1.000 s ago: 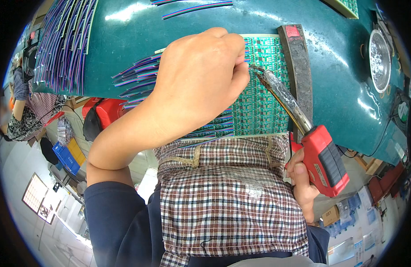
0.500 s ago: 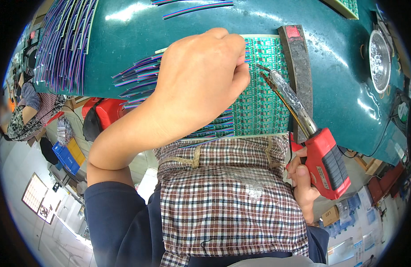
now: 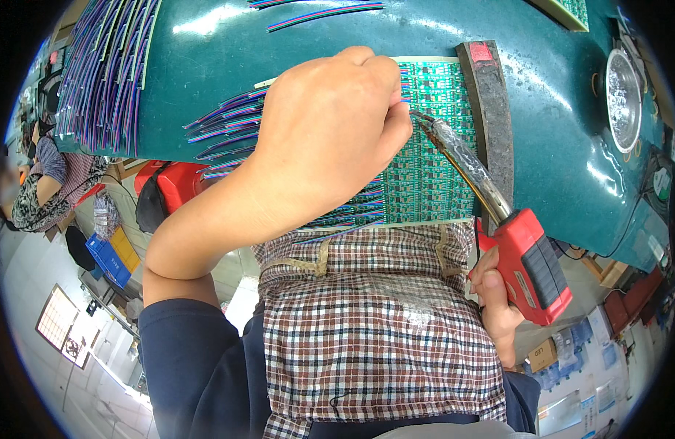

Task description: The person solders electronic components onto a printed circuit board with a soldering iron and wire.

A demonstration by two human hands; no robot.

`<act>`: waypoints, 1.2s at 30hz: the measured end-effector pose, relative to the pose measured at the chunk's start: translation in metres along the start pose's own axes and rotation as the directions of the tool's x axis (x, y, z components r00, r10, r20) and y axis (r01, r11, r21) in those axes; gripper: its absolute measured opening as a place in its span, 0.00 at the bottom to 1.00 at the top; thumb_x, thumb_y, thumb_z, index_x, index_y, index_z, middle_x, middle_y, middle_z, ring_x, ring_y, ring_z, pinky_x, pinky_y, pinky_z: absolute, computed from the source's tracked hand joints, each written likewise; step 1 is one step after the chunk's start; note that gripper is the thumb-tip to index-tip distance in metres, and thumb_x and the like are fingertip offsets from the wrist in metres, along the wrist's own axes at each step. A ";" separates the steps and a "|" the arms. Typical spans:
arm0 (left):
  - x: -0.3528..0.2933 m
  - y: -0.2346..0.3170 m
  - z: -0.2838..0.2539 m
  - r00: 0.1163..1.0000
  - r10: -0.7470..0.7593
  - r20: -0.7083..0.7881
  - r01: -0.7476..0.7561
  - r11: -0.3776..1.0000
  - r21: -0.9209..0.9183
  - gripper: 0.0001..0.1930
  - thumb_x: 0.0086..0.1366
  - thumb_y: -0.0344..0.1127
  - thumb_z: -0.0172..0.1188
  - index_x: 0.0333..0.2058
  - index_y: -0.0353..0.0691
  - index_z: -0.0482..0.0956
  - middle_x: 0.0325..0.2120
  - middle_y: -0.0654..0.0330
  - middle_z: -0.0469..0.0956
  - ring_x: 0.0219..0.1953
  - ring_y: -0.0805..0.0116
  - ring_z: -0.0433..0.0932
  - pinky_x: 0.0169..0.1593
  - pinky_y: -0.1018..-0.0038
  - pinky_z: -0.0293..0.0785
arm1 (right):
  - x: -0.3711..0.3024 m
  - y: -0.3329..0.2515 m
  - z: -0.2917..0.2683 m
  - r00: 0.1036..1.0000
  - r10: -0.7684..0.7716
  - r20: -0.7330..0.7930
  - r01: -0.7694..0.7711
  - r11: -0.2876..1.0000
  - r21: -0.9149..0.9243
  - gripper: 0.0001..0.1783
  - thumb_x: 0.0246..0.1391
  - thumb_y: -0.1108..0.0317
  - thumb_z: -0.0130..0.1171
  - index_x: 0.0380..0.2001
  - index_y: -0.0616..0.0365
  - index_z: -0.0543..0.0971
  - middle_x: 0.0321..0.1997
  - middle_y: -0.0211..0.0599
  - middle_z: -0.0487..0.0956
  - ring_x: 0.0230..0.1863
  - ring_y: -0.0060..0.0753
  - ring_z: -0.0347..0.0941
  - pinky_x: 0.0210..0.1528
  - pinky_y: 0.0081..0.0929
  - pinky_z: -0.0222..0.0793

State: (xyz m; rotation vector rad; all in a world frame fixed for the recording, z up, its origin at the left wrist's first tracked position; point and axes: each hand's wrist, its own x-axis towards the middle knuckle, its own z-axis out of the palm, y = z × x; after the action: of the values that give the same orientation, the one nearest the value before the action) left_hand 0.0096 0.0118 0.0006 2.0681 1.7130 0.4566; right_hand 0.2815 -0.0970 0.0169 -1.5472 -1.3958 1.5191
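Note:
My left hand [image 3: 334, 121] is closed in a pinch over the green circuit board panel [image 3: 432, 175], its back toward me. Its fingertips are mostly hidden, and what they pinch cannot be made out; coloured wire ends show right beside them. My right hand [image 3: 496, 300] grips the red handle of a soldering iron [image 3: 527, 267], finger on its trigger side. The iron's dark tip and a thin tube beside it reach the panel next to my left thumb. Multicoloured ribbon wires [image 3: 224, 128] stick out leftward from the panel, partly behind my left hand and forearm.
A dark bar [image 3: 491, 124] lies along the panel's right edge on the green tabletop [image 3: 557, 146]. Bundled wires [image 3: 110, 73] lie far left, loose ribbon wires [image 3: 323, 16] at the back. A metal bowl [image 3: 623, 102] stands right. Another person [image 3: 45, 175] is at the left.
The soldering iron has moved slightly left and inward with my right hand, its tip now by my left thumb. My left hand has barely moved.

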 end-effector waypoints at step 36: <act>0.005 -0.007 -0.004 0.997 0.011 0.071 -0.008 0.999 -0.046 0.09 0.59 0.32 0.68 0.28 0.35 0.78 0.25 0.58 0.77 0.26 0.63 0.80 0.31 0.70 0.76 | 0.004 -0.005 0.001 0.998 0.030 -0.060 -0.031 0.999 -0.020 0.15 0.61 0.63 0.59 0.27 0.64 0.74 0.20 0.33 0.71 0.16 0.18 0.60 0.22 0.21 0.59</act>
State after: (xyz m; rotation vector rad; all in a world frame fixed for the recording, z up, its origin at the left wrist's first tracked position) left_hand 0.0027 0.0180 0.0000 2.0363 1.6376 0.4154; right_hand 0.2787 -0.0919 0.0202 -1.6201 -1.3642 1.4684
